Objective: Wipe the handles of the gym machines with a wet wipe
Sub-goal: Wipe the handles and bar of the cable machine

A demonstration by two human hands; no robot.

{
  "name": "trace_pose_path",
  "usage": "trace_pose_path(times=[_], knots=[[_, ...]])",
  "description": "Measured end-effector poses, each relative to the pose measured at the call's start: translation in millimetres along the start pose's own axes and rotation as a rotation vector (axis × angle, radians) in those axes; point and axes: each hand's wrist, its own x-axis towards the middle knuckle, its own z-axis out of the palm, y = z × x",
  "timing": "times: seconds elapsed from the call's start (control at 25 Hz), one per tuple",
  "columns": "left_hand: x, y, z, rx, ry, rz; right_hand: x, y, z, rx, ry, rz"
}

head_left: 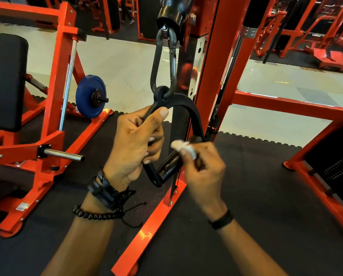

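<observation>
A black D-shaped cable handle (194, 114) hangs from a grey carabiner (173, 62) in front of the orange cable machine (216, 80). My left hand (132, 144) grips the left strap of the handle, thumb up along it. My right hand (203, 170) pinches a white wet wipe (183, 147) and presses it around the handle's black grip bar (170, 163). The bar's right end is hidden by the wipe and fingers.
An orange plate-loaded machine (53, 108) with a black pad (8, 80), a blue weight plate (90, 96) and a chrome peg (64, 154) stands to the left. An orange frame beam (286, 105) crosses on the right. Black rubber mats (246, 186) cover the floor.
</observation>
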Motion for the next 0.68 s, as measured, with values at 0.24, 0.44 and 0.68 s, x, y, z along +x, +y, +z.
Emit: trace_pose_path(times=[0.24,0.44,0.68], knots=[[1,-2,2,-0.007,-0.005,0.005,-21,-11,6,0.083,0.051,0.078],[0,0,1,-0.004,-0.004,0.006,-32,-14,6,0.124,0.036,0.045],[0,-3,5,-0.013,-0.011,0.017,3,28,1,0.101,0.206,0.176]])
